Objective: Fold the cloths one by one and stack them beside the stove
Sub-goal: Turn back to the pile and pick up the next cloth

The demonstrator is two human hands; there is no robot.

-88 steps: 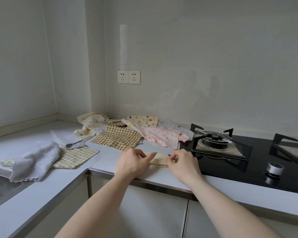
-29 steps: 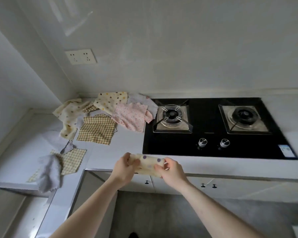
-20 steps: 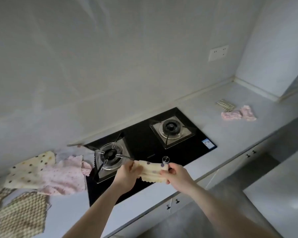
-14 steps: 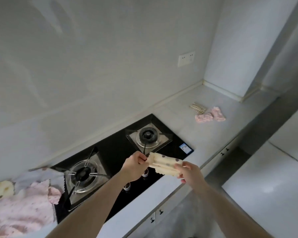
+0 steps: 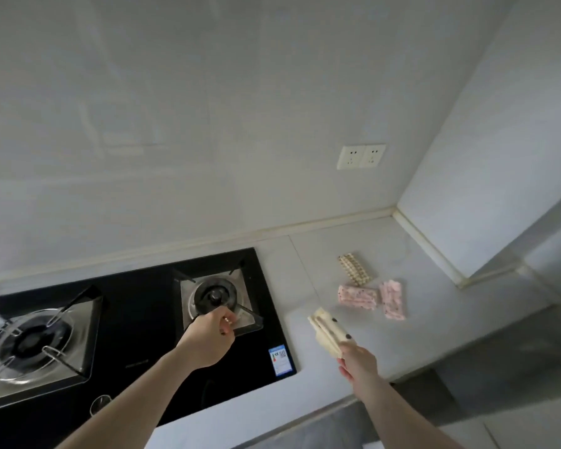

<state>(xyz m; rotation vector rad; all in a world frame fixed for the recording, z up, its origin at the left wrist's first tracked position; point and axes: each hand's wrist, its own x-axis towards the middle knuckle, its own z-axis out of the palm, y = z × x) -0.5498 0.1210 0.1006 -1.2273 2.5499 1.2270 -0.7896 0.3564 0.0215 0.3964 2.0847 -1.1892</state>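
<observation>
Folded cream cloth (image 5: 328,332) with dark dots, bundled into a narrow layered strip, pinched at its near end by the right hand (image 5: 358,364), far end tilted up and away above the bare counter (image 5: 434,319); stove (image 5: 149,319) black, two burners, just left of it; three folded cloths already on the counter right of the stove, lying side by side rather than stacked: checked cloth (image 5: 355,269) farthest back; pink speckled cloth (image 5: 357,297) just in front; second pink cloth (image 5: 392,299) close beside.
</observation>
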